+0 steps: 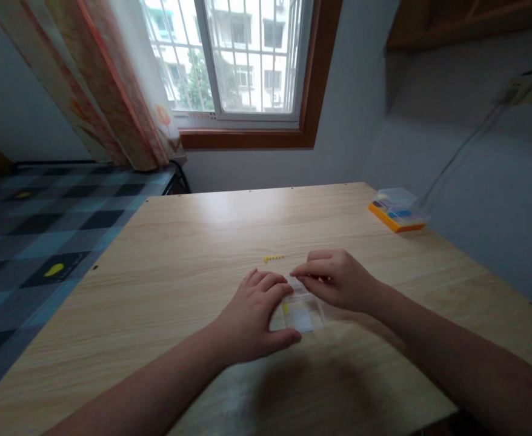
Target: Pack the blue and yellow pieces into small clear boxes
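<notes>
A small clear plastic box lies on the wooden table in front of me, a bit of yellow showing at its left side. My left hand grips the box from the left, its fingers at the far part and its thumb along the near edge. Over the box's far part, my right hand is closed in a pinch. Whatever sits between those fingertips is too small to make out. Just beyond both hands, several tiny yellow pieces lie in a short row.
On the right side of the table stands an orange-based case with a clear lid and blue contents. A bed with a checked cover is to the left. A window and a curtain are behind.
</notes>
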Tool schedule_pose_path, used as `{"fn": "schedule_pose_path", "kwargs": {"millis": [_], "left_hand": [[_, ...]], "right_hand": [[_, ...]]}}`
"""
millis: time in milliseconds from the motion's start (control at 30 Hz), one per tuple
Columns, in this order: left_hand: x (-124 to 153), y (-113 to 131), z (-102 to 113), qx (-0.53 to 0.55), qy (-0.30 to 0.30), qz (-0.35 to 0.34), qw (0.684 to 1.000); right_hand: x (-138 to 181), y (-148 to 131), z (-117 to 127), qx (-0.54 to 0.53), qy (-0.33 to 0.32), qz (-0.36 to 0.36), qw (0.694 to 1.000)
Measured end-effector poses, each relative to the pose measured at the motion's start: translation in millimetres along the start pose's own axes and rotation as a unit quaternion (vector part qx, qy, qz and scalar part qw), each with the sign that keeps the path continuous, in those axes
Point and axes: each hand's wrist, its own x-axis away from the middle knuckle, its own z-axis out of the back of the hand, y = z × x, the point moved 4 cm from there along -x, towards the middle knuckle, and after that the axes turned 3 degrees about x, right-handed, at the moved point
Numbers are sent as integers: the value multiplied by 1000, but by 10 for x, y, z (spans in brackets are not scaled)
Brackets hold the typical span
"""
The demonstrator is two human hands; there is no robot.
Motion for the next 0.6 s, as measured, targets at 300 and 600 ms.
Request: {"fn": "schedule_pose_path", "kwargs": {"millis": [300,600], "left_hand": [[14,1,-10,-8,18,-2,1000],[16,3,-16,-7,30,-13,999]], "right_hand": [[-673,404,-353,105,-131,-93,982],[-825,427,-546,142,-177,-83,970]]}}
